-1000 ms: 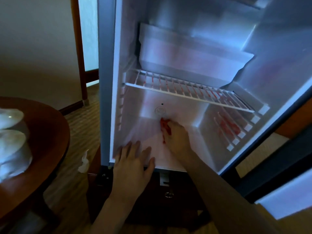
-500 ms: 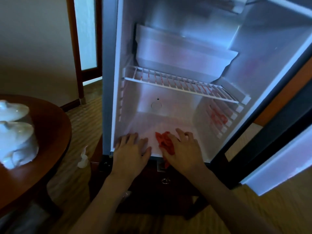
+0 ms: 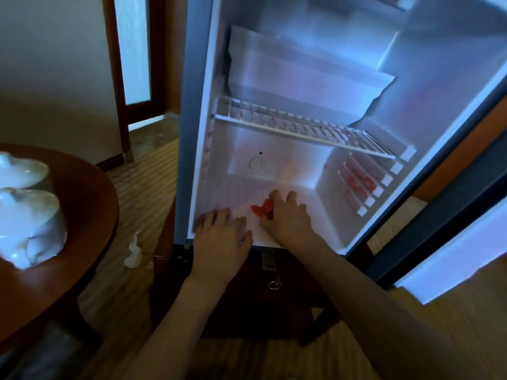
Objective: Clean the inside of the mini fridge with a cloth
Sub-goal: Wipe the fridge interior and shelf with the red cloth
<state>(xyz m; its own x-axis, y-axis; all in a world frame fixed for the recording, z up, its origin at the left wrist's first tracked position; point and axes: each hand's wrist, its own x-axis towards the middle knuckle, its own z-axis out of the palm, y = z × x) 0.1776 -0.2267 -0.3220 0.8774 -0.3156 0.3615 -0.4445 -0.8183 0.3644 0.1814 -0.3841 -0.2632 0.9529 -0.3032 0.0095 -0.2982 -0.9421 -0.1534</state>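
Mini fridge (image 3: pixel 343 165), door open, interior white. Floor of the compartment bears both hands.

Left hand (image 3: pixel 222 237): palm down at the front lip, fingers straight and slightly spread, holding nothing.

Right hand (image 3: pixel 288 218): pressed on the red cloth (image 3: pixel 262 209), fingers bent over it; the cloth shows past the thumb side (mostly hidden beneath the palm), just beside the left fingertips.

Wire shelf (image 3: pixel 301 127): above and beyond both sets of fingers.

Round wooden table (image 3: pixel 90 215) with white lidded pots (image 3: pixel 27 223): well left of the left hand.
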